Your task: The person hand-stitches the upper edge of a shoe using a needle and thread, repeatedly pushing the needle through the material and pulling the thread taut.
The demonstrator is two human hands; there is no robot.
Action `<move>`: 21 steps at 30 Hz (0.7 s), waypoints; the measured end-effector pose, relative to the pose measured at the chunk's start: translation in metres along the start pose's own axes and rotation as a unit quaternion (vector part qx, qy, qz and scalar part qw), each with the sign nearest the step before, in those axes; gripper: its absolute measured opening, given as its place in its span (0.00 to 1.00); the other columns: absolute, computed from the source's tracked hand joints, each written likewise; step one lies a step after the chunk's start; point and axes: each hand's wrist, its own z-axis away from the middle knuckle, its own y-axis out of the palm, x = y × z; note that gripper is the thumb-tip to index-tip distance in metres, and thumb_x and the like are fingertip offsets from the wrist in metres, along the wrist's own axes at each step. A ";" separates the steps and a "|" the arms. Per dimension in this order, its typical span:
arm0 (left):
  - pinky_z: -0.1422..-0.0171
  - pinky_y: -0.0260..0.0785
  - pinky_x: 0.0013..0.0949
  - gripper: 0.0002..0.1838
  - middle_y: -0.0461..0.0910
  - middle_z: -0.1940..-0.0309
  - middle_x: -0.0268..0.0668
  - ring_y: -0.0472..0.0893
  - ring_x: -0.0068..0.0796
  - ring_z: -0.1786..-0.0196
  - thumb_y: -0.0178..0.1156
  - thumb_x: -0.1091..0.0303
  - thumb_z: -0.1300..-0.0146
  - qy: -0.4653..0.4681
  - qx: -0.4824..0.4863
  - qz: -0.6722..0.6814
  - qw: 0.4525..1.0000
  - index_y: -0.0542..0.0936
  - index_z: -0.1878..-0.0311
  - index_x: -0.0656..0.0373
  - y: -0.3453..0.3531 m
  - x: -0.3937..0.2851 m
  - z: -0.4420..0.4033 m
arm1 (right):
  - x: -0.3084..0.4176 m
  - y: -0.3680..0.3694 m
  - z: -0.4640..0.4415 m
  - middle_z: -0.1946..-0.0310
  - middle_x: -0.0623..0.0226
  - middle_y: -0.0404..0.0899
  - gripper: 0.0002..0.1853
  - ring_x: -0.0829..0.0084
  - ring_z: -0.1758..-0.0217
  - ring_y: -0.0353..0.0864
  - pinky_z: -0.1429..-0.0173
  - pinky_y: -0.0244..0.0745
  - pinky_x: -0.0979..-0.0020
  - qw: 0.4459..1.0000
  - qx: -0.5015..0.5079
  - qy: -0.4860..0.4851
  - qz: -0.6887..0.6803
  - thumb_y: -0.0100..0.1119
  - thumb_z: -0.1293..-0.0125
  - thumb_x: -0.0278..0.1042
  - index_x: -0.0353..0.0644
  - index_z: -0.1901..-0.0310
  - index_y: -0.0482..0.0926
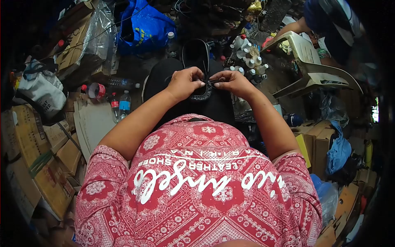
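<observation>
A black shoe [196, 52] lies over my dark-trousered lap, its opening facing up and its gathered toe [200, 98] toward my body. My left hand [187, 83] is closed in a pinch at the left side of the shoe's upper. Opposite it, my right hand [233, 83] pinches a thin dark strand [212, 81] just above the upper. The fingertips of both hands are close together, a small gap between them. What the left fingertips hold is too small to make out.
Several plastic bottles [249, 59] stand ahead to the right, beside a tipped beige plastic chair [304, 61]. Another person's arm [293, 29] shows behind it. A blue bag [144, 29] lies ahead left. Cardboard [37, 152] and bottles [124, 105] crowd my left; boxes [321, 144] stand right.
</observation>
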 end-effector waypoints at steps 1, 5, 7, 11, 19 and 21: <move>0.56 0.71 0.28 0.11 0.81 0.66 0.38 0.80 0.24 0.63 0.66 0.76 0.49 0.001 0.001 -0.001 1.000 0.80 0.60 0.62 0.001 0.000 -0.001 | 0.001 0.002 -0.001 0.67 0.75 0.81 0.14 0.86 0.64 0.75 0.59 0.70 0.81 1.000 -0.001 -0.001 0.000 0.64 0.41 0.27 0.38 0.53 0.81; 0.57 0.71 0.28 0.11 0.81 0.70 0.37 0.79 0.23 0.64 0.66 0.75 0.49 0.016 0.027 -0.034 0.999 0.79 0.61 0.62 0.003 -0.004 -0.003 | 0.014 0.010 -0.005 0.69 0.74 0.81 0.08 0.85 0.64 0.76 0.58 0.71 0.79 0.995 -0.024 -0.032 0.093 0.65 0.42 0.27 0.37 0.60 0.81; 0.57 0.71 0.29 0.10 0.80 0.71 0.38 0.80 0.26 0.65 0.66 0.74 0.49 0.030 0.036 -0.062 0.997 0.80 0.62 0.61 0.000 -0.009 -0.001 | 0.020 0.012 -0.007 0.68 0.74 0.81 0.06 0.85 0.64 0.76 0.57 0.71 0.79 0.985 -0.030 -0.033 0.164 0.65 0.42 0.26 0.37 0.63 0.80; 0.57 0.70 0.37 0.07 0.79 0.72 0.40 0.78 0.38 0.64 0.68 0.71 0.51 0.139 0.027 -0.195 0.971 0.81 0.69 0.58 -0.018 -0.015 0.007 | 0.021 0.010 -0.007 0.71 0.74 0.80 0.06 0.84 0.66 0.76 0.58 0.71 0.79 0.985 -0.013 -0.033 0.168 0.66 0.43 0.28 0.37 0.67 0.79; 0.59 0.69 0.36 0.05 0.79 0.73 0.41 0.78 0.37 0.66 0.64 0.72 0.46 0.130 0.008 -0.203 0.971 0.79 0.66 0.60 -0.027 -0.012 0.024 | 0.004 -0.010 -0.001 0.66 0.74 0.79 0.09 0.84 0.61 0.75 0.54 0.70 0.78 0.999 -0.001 -0.019 0.031 0.68 0.43 0.33 0.39 0.66 0.80; 0.60 0.69 0.36 0.05 0.79 0.73 0.41 0.78 0.36 0.67 0.63 0.72 0.44 0.117 0.004 -0.179 0.977 0.79 0.64 0.60 -0.022 -0.013 0.025 | 0.004 -0.006 0.004 0.64 0.74 0.78 0.09 0.83 0.59 0.74 0.54 0.69 0.78 0.999 -0.006 -0.039 0.018 0.69 0.44 0.33 0.39 0.65 0.80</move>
